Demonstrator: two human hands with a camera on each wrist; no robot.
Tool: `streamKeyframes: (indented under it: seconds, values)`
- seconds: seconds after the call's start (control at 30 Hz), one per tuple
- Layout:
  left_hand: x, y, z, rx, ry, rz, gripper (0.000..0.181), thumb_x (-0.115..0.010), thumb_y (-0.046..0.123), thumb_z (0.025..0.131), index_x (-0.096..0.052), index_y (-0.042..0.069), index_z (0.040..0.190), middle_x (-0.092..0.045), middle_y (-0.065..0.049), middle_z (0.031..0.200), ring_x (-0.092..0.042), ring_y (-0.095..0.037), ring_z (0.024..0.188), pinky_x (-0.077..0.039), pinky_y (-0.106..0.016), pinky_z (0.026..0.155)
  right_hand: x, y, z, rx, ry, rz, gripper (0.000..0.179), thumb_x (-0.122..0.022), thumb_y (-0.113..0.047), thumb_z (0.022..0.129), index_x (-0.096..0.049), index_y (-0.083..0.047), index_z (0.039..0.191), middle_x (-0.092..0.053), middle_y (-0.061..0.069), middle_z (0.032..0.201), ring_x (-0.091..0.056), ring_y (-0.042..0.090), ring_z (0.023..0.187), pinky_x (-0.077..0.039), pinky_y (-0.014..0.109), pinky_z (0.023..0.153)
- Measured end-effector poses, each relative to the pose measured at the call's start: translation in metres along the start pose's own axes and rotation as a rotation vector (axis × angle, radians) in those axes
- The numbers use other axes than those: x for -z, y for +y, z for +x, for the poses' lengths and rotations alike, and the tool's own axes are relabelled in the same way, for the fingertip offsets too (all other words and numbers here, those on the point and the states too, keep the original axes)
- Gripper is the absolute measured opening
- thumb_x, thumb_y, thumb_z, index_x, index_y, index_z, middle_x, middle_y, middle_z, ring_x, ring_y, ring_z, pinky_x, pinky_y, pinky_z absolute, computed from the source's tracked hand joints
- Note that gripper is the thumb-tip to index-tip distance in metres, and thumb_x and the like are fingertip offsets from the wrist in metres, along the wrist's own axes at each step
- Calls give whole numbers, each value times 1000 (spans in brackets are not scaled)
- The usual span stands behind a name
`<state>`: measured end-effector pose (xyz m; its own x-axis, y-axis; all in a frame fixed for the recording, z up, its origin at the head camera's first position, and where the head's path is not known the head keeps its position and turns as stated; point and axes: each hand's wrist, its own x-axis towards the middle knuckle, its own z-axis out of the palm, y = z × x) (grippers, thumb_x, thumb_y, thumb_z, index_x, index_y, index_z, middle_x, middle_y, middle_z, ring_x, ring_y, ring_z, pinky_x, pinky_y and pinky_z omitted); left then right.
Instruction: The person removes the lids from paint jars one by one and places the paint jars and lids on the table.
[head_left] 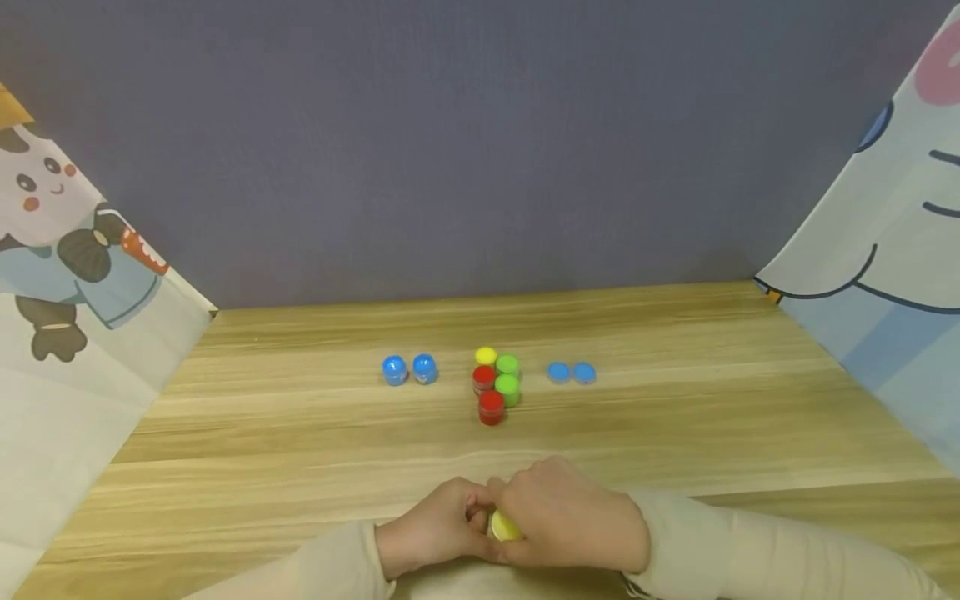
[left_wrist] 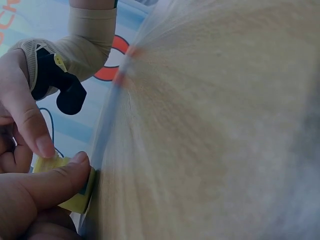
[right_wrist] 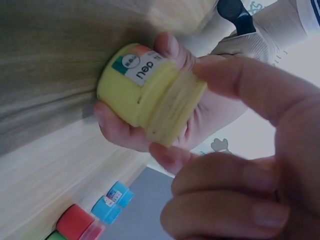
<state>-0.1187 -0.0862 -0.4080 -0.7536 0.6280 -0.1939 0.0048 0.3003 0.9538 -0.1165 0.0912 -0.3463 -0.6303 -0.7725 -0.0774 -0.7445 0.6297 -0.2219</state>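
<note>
Low in the head view, close to the near table edge, both hands meet at a small yellow jar (right_wrist: 125, 95) with a printed label. My left hand (head_left: 438, 523) grips the jar's body, its thumb along one side in the left wrist view. With thumb and fingers my right hand (head_left: 566, 517) pinches the yellow lid (right_wrist: 176, 110), which sits on the jar's mouth. The jar is tilted in the right wrist view, its base close to the tabletop. In the head view the right hand covers much of it.
Beyond the hands, red jars (head_left: 491, 407), green jars (head_left: 507, 389) and a yellow-topped jar (head_left: 486, 357) stand clustered. Two blue jars (head_left: 424, 369) stand left of them; two flat blue lids (head_left: 558, 372) lie right. A grey panel (head_left: 480, 150) rises behind the wooden table (head_left: 300, 450).
</note>
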Motion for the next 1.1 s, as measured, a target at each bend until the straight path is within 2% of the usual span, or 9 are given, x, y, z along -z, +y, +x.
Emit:
streamKeyframes:
  seconds: [0.07, 0.17, 0.3, 0.4, 0.5, 0.6, 0.73, 0.9, 1.1]
  values:
    - [0, 0, 0, 11, -9, -17, 26, -79, 1, 70, -71, 8, 93, -40, 6, 48, -32, -2, 42, -23, -16, 41, 2, 1, 0, 20, -22, 31, 23, -70, -35, 80, -61, -18, 93, -39, -13, 56, -33, 1, 47, -30, 17, 42]
    - [1, 0, 0, 24, -20, -42, 28, -79, 1, 70, -71, 10, 95, -42, 6, 48, -32, -1, 41, -24, -15, 40, 5, 3, -1, 45, -48, 54, 34, -73, -24, 77, -62, -21, 108, -38, -13, 55, -32, 1, 46, -30, 17, 43]
    - [0, 1, -1, 40, -17, -56, 27, -80, 2, 69, -71, 12, 93, -42, 6, 49, -31, -2, 41, -23, -15, 39, 7, 5, -3, 81, -61, 36, 39, -74, -14, 75, -60, -23, 110, -33, -12, 52, -29, 2, 45, -28, 17, 42]
    - [0, 0, -1, 42, -17, -55, 27, -80, 3, 70, -71, 12, 93, -42, 6, 49, -31, -2, 41, -23, -15, 39, 8, 7, -5, 102, -54, 4, 30, -73, -17, 77, -59, -23, 103, -32, -12, 53, -29, 2, 47, -28, 17, 44]
    - [0, 0, 0, 32, -15, -41, 24, -79, 3, 71, -71, 11, 92, -41, 6, 48, -31, -2, 41, -23, -15, 40, 7, 7, -6, 97, -24, 3, 23, -71, -32, 81, -56, -21, 95, -34, -14, 55, -31, 1, 47, -29, 17, 44]
    - [0, -1, 0, 21, -8, -27, 26, -78, 3, 72, -71, 10, 96, -40, 6, 48, -32, -2, 41, -23, -15, 40, 4, 5, -6, 42, -2, 19, 32, -66, -49, 83, -53, -19, 86, -36, -14, 56, -32, 0, 46, -29, 17, 43]
    - [0, -1, 0, 22, 0, -33, 36, -78, 1, 71, -72, 12, 105, -41, 6, 47, -31, -1, 40, -24, -13, 39, -2, 3, -4, -50, 28, -32, 46, -57, -62, 83, -53, -17, 77, -36, -13, 54, -33, 1, 44, -28, 19, 40]
    - [-1, -1, 0, 9, 7, -41, 39, -79, 0, 70, -72, 11, 106, -41, 7, 47, -31, 1, 40, -25, -12, 40, -7, 2, -3, -84, 61, -82, 48, -58, -61, 82, -52, -17, 66, -36, -12, 53, -33, 2, 43, -28, 20, 39]
    - [-1, -2, 1, -1, 3, -37, 35, -81, 3, 68, -73, 12, 101, -41, 7, 47, -31, 1, 40, -24, -13, 40, -7, 1, -1, -80, 44, -97, 41, -64, -52, 82, -54, -15, 66, -36, -11, 53, -32, 2, 42, -28, 18, 38]
